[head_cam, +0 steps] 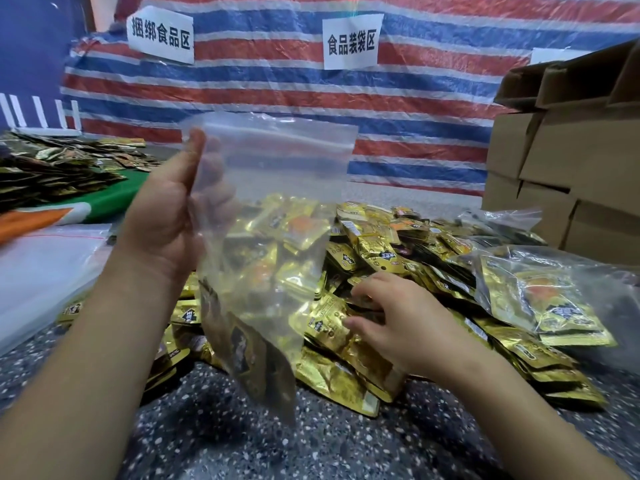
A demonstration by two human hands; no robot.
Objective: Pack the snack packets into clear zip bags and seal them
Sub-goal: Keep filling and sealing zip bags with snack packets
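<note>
Left hand (169, 216) holds a clear zip bag (263, 216) up by its left edge, thumb outside, fingers seen through the film; a few packets sit at its bottom. Right hand (391, 320) rests on the gold snack packets (377, 258) heaped on the speckled floor (311, 445), fingers curled onto one. I judge packets light, slippery, crinkly: pinch at a seam. The bag is limp; keep its mouth spread.

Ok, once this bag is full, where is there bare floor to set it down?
Bare speckled floor lies between the forearms, in front of the packet pile. The pile's right edge is crowded with filled bags; the clear bag stack takes the left.
</note>
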